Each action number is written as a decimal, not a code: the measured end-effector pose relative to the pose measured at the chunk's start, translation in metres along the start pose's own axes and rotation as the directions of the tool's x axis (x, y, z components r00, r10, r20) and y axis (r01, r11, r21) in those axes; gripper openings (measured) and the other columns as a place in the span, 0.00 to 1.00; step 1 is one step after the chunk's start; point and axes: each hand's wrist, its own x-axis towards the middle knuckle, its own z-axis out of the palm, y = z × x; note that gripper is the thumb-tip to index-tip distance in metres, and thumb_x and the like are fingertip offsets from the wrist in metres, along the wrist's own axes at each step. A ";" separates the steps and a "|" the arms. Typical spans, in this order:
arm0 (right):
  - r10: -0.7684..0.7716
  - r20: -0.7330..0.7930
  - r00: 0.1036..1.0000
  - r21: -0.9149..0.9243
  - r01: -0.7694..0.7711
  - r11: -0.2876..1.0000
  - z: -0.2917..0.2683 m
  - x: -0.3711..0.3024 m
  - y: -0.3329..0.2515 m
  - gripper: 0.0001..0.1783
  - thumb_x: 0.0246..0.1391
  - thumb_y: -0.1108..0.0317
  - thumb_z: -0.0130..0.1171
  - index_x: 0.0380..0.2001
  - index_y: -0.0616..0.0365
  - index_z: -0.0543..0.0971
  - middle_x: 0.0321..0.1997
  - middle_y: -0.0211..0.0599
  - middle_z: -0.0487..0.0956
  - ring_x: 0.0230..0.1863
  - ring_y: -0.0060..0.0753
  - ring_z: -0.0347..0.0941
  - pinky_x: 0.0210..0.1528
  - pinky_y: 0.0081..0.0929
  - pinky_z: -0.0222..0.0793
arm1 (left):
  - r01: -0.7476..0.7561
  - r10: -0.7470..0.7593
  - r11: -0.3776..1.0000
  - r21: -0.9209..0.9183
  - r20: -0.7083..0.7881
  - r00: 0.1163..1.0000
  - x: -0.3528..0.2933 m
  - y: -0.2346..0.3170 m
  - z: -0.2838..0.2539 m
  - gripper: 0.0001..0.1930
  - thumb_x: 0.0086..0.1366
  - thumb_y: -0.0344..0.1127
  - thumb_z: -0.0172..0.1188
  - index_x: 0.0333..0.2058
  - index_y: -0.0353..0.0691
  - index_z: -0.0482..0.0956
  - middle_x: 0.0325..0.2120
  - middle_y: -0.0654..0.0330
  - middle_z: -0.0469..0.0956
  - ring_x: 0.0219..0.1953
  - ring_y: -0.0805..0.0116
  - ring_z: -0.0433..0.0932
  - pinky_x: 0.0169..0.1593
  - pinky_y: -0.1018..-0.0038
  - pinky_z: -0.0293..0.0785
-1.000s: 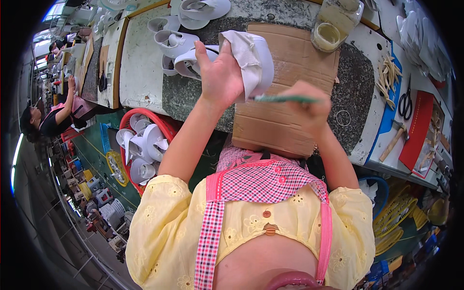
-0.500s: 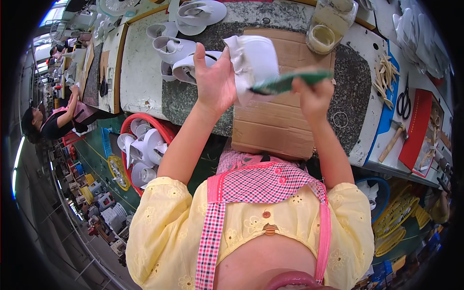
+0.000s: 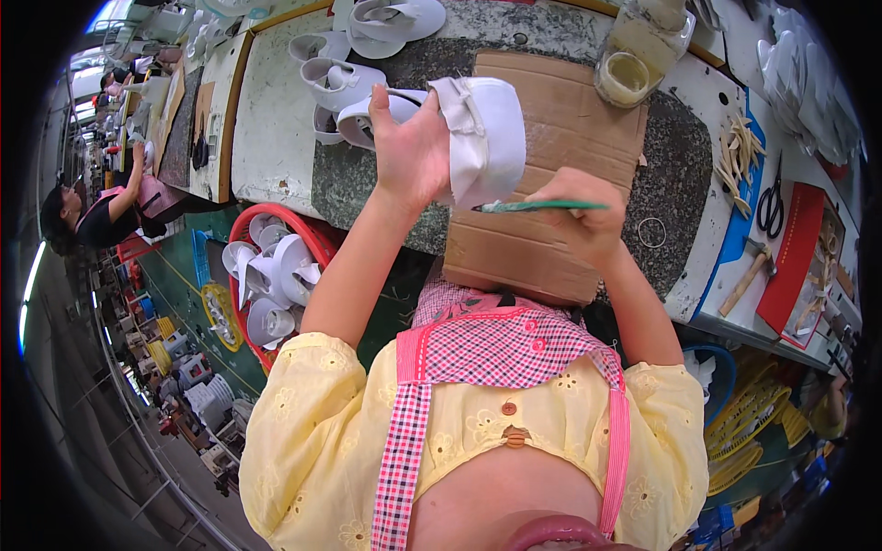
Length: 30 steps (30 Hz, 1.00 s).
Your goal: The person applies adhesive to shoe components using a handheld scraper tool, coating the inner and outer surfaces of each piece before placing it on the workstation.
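Observation:
My left hand (image 3: 411, 151) holds up a white sandal piece (image 3: 494, 133), a smooth sole-shaped part with soft wrinkled fabric at its near-hand side. Its fingers are mostly hidden behind the piece, while the thumb points up. In my right hand (image 3: 591, 225) is a slim green-handled brush (image 3: 551, 205), gripped like a pen. The dark tip of the brush is at the lower edge of the sandal piece; whether it touches I cannot tell. Below both hands lies a brown cardboard sheet (image 3: 524, 259) on the bench. Several white sandals (image 3: 344, 84) stand beyond my left hand.
An open jar (image 3: 626, 77) of cream-coloured paste stands at the far right of the cardboard. Black scissors (image 3: 771, 207), a hammer (image 3: 746, 280) and a red box (image 3: 792, 257) lie further right. A red basket (image 3: 322, 239) holds white pieces at left; another person (image 3: 110, 216) works beyond.
My right hand has lowered slightly, and the brush has moved from across the sandal piece down to its lower edge. My left hand keeps its hold, with the piece turned a little.

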 end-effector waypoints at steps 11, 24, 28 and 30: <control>-0.172 -0.151 0.973 -0.194 0.142 0.971 -0.001 0.013 0.022 0.11 0.33 0.80 0.57 0.27 0.59 0.76 0.21 0.37 0.72 0.22 0.33 0.69 0.23 0.24 0.63 | -0.005 0.005 0.993 -0.117 -0.002 1.000 0.005 -0.002 -0.016 0.52 0.48 0.72 0.33 0.53 0.23 0.42 0.52 0.41 0.53 0.55 0.51 0.54 0.57 0.59 0.49; -0.157 -0.220 0.963 -0.198 0.114 0.974 0.007 0.031 0.016 0.07 0.37 0.78 0.56 0.26 0.64 0.75 0.23 0.37 0.73 0.23 0.32 0.68 0.23 0.24 0.63 | -0.067 0.068 0.996 -0.058 0.010 0.998 0.007 -0.015 -0.014 0.51 0.49 0.71 0.34 0.54 0.25 0.39 0.54 0.45 0.50 0.57 0.53 0.50 0.58 0.61 0.45; -0.235 -0.053 0.971 -0.346 0.203 0.916 0.012 0.009 0.010 0.11 0.30 0.76 0.56 0.25 0.60 0.75 0.20 0.37 0.71 0.20 0.38 0.66 0.22 0.27 0.62 | -0.102 0.103 0.994 -0.049 0.020 0.994 0.008 -0.010 -0.010 0.51 0.49 0.71 0.35 0.54 0.26 0.38 0.54 0.46 0.49 0.57 0.54 0.50 0.58 0.61 0.44; -0.195 -0.011 0.981 -0.316 0.181 0.931 0.011 -0.004 0.005 0.11 0.30 0.76 0.57 0.24 0.60 0.75 0.20 0.37 0.71 0.21 0.37 0.66 0.22 0.27 0.62 | -0.122 0.108 0.973 -0.194 -0.085 0.991 0.007 -0.009 -0.027 0.49 0.50 0.69 0.37 0.54 0.27 0.40 0.54 0.46 0.50 0.57 0.54 0.51 0.58 0.61 0.45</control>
